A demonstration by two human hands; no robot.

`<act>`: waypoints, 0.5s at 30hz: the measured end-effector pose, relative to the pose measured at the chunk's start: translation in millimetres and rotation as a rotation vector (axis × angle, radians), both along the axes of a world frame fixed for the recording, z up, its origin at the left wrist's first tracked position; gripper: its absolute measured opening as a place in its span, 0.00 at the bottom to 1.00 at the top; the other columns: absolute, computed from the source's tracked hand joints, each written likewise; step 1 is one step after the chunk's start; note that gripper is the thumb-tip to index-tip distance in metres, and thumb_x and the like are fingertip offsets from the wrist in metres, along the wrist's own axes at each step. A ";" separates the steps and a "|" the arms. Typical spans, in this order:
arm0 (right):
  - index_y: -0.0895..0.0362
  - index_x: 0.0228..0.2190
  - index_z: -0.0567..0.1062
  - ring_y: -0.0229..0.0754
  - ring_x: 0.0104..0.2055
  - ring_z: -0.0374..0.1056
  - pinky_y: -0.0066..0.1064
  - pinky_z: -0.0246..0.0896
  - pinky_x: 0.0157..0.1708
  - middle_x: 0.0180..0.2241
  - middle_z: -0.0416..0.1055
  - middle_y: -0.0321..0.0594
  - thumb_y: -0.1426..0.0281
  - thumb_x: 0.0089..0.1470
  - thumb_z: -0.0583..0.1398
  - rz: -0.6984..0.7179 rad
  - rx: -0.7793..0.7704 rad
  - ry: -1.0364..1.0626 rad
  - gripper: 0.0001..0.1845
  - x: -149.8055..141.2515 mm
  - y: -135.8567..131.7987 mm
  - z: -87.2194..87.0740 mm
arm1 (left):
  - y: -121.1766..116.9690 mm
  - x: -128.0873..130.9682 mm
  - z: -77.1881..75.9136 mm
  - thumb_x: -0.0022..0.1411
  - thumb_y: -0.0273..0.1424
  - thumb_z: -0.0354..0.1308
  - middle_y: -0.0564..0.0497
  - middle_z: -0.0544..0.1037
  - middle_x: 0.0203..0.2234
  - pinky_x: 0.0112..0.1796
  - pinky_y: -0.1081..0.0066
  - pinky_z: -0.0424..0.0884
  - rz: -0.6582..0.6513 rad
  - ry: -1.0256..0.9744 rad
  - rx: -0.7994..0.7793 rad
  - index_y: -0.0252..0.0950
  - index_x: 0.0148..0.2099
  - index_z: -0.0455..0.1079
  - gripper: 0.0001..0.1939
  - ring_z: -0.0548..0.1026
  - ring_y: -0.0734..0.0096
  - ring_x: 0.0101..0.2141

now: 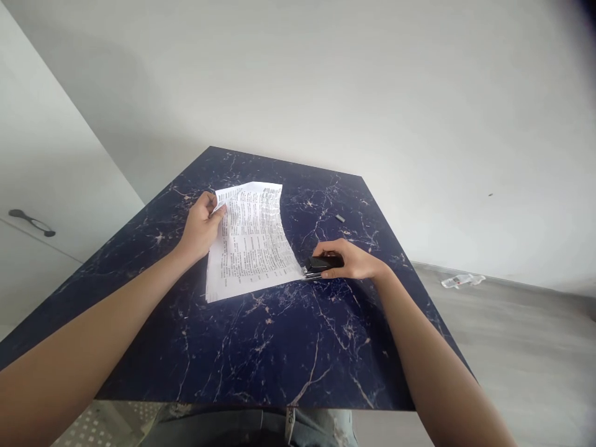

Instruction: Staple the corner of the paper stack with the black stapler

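My left hand (203, 225) pinches the far left part of a few printed paper sheets (251, 242), thumb on top. The sheets curve up a little from the table, and dense text covers the top one. A black stapler (325, 263) is gripped in my right hand (350, 259), its nose pointing left. The near right corner of the sheets meets the stapler's mouth; whether the jaws press on the paper I cannot tell. Beyond the right hand, a small grey strip (340, 218), perhaps staples, lies on the table.
The dark blue marbled table (261, 366) stands against a white wall (326, 87). On the left is a white cabinet with a dark handle (31, 222). A crumpled white wrapper (462, 280) rests on the grey floor to the right.
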State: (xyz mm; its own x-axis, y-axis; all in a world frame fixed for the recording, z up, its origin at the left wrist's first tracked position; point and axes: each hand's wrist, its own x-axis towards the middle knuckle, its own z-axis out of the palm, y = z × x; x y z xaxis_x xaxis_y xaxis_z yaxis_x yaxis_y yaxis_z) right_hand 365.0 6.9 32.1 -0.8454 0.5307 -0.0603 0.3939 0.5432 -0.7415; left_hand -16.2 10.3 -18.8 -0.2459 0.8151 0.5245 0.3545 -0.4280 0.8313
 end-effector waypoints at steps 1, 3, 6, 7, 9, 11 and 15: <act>0.56 0.41 0.74 0.38 0.32 0.66 0.31 0.59 0.32 0.36 0.73 0.37 0.61 0.55 0.66 0.010 0.007 -0.008 0.15 -1.6 -1.1 0.9 | 0.4 0.0 -0.8 0.65 0.34 0.60 0.51 0.78 0.33 0.43 0.59 0.76 -0.003 0.005 -0.004 0.41 0.42 0.69 0.05 0.79 0.62 0.39; 0.56 0.42 0.73 0.39 0.34 0.67 0.32 0.60 0.34 0.38 0.73 0.38 0.63 0.56 0.65 0.029 0.010 -0.022 0.14 -4.4 -2.9 3.3 | 0.1 0.7 -0.9 0.65 0.35 0.59 0.51 0.77 0.32 0.42 0.60 0.76 -0.011 0.024 -0.012 0.41 0.42 0.69 0.05 0.79 0.62 0.38; 0.55 0.42 0.73 0.40 0.35 0.68 0.33 0.61 0.36 0.39 0.73 0.39 0.64 0.56 0.65 0.049 -0.006 -0.029 0.13 -8.7 -5.5 6.8 | -1.5 2.8 1.0 0.66 0.37 0.59 0.50 0.77 0.33 0.41 0.61 0.76 -0.027 0.041 -0.021 0.41 0.41 0.69 0.06 0.79 0.61 0.38; 0.55 0.42 0.73 0.40 0.35 0.68 0.34 0.61 0.36 0.39 0.73 0.39 0.65 0.56 0.64 0.051 -0.011 -0.025 0.13 -10.7 -6.6 7.9 | -1.7 3.5 1.4 0.66 0.37 0.59 0.50 0.77 0.33 0.40 0.61 0.77 -0.032 0.045 -0.022 0.41 0.41 0.69 0.06 0.79 0.61 0.38; 0.54 0.42 0.73 0.40 0.36 0.67 0.34 0.61 0.36 0.39 0.73 0.39 0.66 0.56 0.64 0.056 -0.006 -0.021 0.12 -15.8 -9.8 9.7 | -1.5 4.6 1.0 0.66 0.38 0.59 0.51 0.76 0.33 0.39 0.61 0.77 -0.036 0.050 -0.017 0.41 0.41 0.69 0.07 0.78 0.61 0.37; 0.54 0.42 0.72 0.40 0.36 0.67 0.34 0.59 0.35 0.38 0.73 0.38 0.66 0.56 0.63 0.058 0.019 -0.032 0.12 -22.4 -14.5 10.9 | -0.6 5.3 -0.5 0.65 0.39 0.60 0.51 0.76 0.32 0.39 0.61 0.77 -0.030 0.054 -0.007 0.42 0.40 0.69 0.07 0.78 0.61 0.37; 0.55 0.38 0.71 0.38 0.32 0.63 0.33 0.53 0.32 0.34 0.70 0.37 0.60 0.61 0.60 -0.023 0.101 -0.084 0.11 -39.3 -27.4 9.3 | -0.2 6.1 -2.6 0.66 0.40 0.60 0.51 0.76 0.34 0.39 0.61 0.77 -0.025 0.049 -0.004 0.41 0.41 0.69 0.08 0.78 0.61 0.38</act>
